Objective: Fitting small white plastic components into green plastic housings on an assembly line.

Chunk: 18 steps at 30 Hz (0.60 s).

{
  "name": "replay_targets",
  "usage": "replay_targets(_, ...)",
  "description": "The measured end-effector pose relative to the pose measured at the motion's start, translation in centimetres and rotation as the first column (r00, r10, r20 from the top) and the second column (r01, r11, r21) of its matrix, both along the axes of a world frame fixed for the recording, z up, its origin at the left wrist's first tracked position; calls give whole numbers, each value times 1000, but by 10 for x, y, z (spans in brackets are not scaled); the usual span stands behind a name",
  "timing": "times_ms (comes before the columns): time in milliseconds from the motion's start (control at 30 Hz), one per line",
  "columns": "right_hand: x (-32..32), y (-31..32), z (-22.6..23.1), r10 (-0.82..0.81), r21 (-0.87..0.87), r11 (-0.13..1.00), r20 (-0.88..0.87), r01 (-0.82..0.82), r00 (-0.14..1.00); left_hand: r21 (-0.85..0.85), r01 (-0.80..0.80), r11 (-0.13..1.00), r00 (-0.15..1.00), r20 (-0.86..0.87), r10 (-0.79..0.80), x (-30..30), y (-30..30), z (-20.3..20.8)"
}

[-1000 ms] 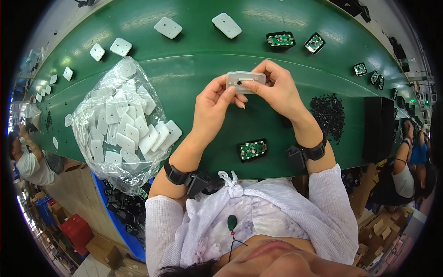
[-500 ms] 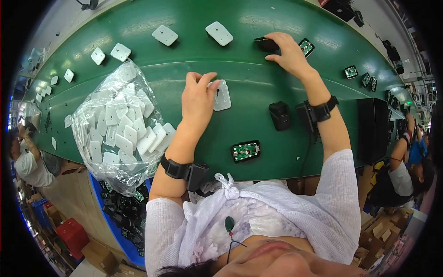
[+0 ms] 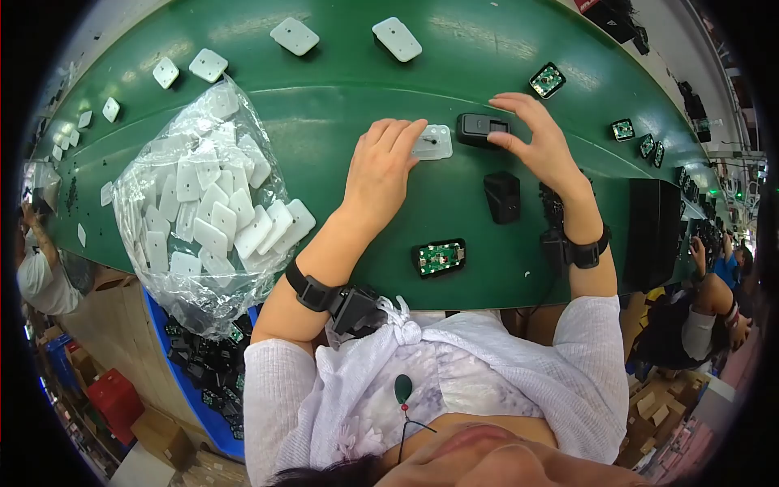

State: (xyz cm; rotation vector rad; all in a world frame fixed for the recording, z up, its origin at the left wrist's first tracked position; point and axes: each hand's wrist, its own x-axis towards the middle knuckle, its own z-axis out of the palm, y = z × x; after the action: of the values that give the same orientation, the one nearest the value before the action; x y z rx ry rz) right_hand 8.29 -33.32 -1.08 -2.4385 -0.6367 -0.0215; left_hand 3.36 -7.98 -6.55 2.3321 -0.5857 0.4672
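Observation:
My left hand (image 3: 380,166) grips the left end of a white plastic plate (image 3: 436,143), which lies sideways on the green bench and has a small dark spot in its middle. The covered end is hidden by my fingers. Just right of the plate lies a black plastic case (image 3: 472,130) with a recess at its right side. My right hand (image 3: 537,146) is beside that case, thumb and fingers spread apart, the thumb tip close to its edge. Nearer me are another black case (image 3: 502,198) and an open black housing with a green circuit board (image 3: 439,257).
A clear bag of white plates (image 3: 213,195) fills the left. White-topped units (image 3: 295,36) line the bench's far side; open circuit-board units (image 3: 548,79) sit at far right. A black box (image 3: 654,231) stands right. A blue bin (image 3: 182,367) of black parts is below left.
My right hand has brought the black case nearer me and released it. My left hand has shifted right and turned the white plate sideways next to the case.

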Motion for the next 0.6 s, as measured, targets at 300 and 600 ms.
replay_targets(300,-21,27,8,4,5,1000,1,-4,1000,-231,-41,972,998,-57,28,3,2,-10)
replay_targets(600,-16,62,-4,229,-18,973,109,-228,967,-398,-63,915,995,-96,27,5,13,-5)
